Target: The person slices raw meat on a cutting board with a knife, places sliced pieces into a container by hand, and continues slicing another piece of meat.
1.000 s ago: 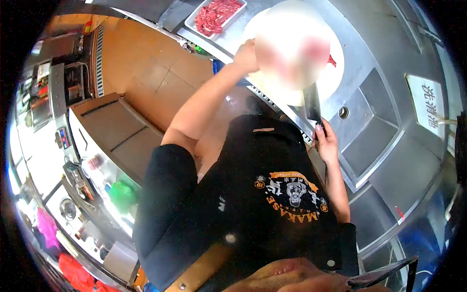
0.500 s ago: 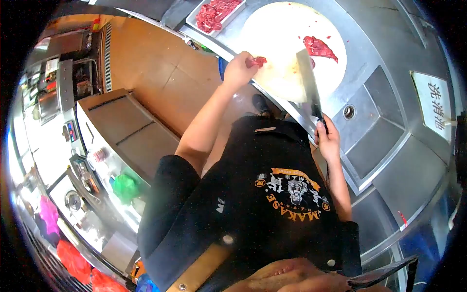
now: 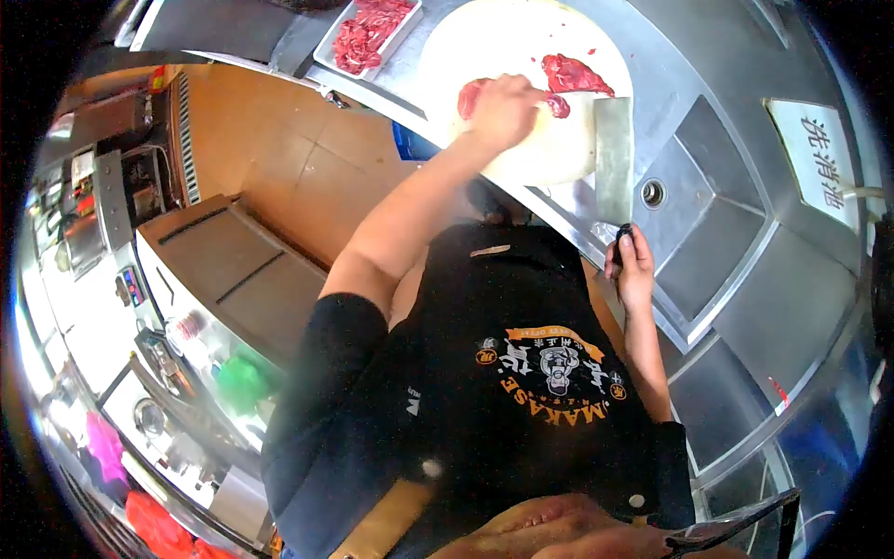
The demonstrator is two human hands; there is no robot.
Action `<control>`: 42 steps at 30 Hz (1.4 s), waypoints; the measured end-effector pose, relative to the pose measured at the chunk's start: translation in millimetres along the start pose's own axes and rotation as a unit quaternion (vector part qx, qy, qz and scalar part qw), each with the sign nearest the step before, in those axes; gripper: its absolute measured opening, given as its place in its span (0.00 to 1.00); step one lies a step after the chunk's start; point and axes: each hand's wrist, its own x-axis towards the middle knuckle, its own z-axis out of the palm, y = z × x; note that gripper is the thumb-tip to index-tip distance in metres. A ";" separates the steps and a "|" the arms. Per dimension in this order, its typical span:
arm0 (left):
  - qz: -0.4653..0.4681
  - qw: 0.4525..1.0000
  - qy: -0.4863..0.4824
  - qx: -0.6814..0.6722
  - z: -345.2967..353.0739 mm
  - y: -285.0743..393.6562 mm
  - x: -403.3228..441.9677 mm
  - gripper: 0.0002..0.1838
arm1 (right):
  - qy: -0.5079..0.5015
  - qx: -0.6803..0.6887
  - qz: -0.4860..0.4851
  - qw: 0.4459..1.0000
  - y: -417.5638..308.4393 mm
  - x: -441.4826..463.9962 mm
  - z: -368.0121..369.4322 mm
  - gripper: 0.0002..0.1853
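My left hand (image 3: pixel 506 114) is over the round cutting board (image 3: pixel 549 158), its fingers curled around a piece of raw red meat (image 3: pixel 471 97) that shows at its left side. A smaller scrap of meat (image 3: pixel 558 105) lies at its fingertips. Just above that scrap a larger slab of red meat (image 3: pixel 573 74) rests on the board. My right hand (image 3: pixel 633 264) grips the dark handle of a cleaver (image 3: pixel 613 158). The broad blade reaches over the board's right edge, apart from the slab's tip or nearly touching it; I cannot tell which.
A white tray (image 3: pixel 396 54) of sliced meat stands on the steel counter, left of the board. To the right is a steel sink with a drain (image 3: pixel 653 194), and a white sign (image 3: pixel 818 158) beyond it. A blue container (image 3: pixel 413 143) sits below the counter's edge.
My left hand has moved right, from the board's left edge to over the board, bringing the meat along. The cleaver has swung away from the slab, showing its blade more broadly.
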 end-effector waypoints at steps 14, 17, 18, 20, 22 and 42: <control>-0.202 0.905 0.348 -0.139 -172.2 -50.7 24.4 0.11 | 0.028 0.035 -0.012 0.999 -5.8 16.4 11.7 0.25; -0.165 0.912 0.359 0.110 -184.7 -138.7 5.8 0.13 | 0.015 0.019 -0.012 1.000 -23.5 15.0 31.9 0.23; -0.219 0.914 0.296 0.168 -156.2 -166.6 -12.4 0.14 | -0.010 0.009 -0.033 0.999 -16.5 24.7 32.8 0.22; -0.228 0.927 0.224 0.195 -117.2 -172.9 -40.0 0.17 | -0.046 -0.020 -0.037 0.998 -21.6 29.8 38.5 0.21; -0.225 0.954 0.164 0.107 -91.4 -120.0 -44.9 0.18 | -0.073 -0.042 -0.034 0.996 -21.2 36.0 44.2 0.22; -0.238 0.931 0.168 -0.221 -58.2 1.2 -41.0 0.17 | -0.099 -0.001 0.001 0.995 -10.3 45.7 59.7 0.24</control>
